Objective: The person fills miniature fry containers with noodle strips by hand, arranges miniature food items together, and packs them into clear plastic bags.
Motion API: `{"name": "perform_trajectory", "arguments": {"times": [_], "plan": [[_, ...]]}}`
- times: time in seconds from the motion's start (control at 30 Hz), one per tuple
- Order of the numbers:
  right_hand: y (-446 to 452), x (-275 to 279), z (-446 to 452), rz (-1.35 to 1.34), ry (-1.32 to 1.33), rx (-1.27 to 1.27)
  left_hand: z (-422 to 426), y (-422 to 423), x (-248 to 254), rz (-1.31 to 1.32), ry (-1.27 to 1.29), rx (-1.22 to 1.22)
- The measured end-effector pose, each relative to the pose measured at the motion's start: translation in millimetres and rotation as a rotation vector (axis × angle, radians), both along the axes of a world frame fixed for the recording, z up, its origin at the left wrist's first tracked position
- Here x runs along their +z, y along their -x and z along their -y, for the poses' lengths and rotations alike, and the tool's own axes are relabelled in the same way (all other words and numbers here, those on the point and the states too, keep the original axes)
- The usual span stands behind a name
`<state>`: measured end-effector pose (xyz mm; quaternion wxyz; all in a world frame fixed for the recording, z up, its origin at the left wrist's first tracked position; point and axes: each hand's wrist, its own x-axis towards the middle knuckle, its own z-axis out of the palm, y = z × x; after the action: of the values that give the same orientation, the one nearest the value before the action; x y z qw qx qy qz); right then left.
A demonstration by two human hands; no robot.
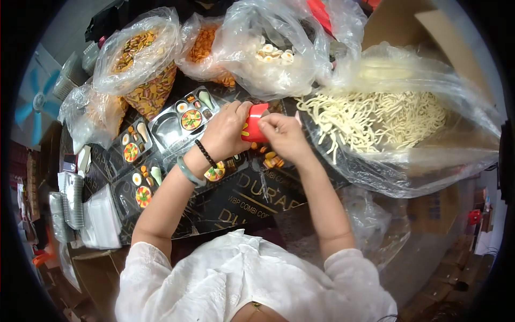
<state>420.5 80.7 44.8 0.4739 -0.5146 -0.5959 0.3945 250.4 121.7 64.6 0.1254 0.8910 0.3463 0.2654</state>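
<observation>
Over the black board [206,204], at twelve o'clock, the left hand [225,126] holds a red box [253,127]; right hand [286,135], I can't tell its grip.

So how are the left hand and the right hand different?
The left hand has a dark beaded bracelet and a pale bangle on its arm; the right hand has neither. The left hand wraps around one side of the red container, while the right hand is curled, with bent fingers at the other side. Both are bare, without gloves.
</observation>
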Motion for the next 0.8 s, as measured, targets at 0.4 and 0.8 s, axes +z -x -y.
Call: {"name": "perform_trajectory", "arguments": {"times": [0.4,0.8], "plan": [[0.1,-0.2,-5.5,0.494,-0.413,-0.278,-13.4,9.8,-9.6,-0.034,-0.047,0.095],[22.3,-19.9,-7.8,0.455,-0.436,-0.362,-12.2,8.7,-16.4,-0.039,-0.04,0.024]]}}
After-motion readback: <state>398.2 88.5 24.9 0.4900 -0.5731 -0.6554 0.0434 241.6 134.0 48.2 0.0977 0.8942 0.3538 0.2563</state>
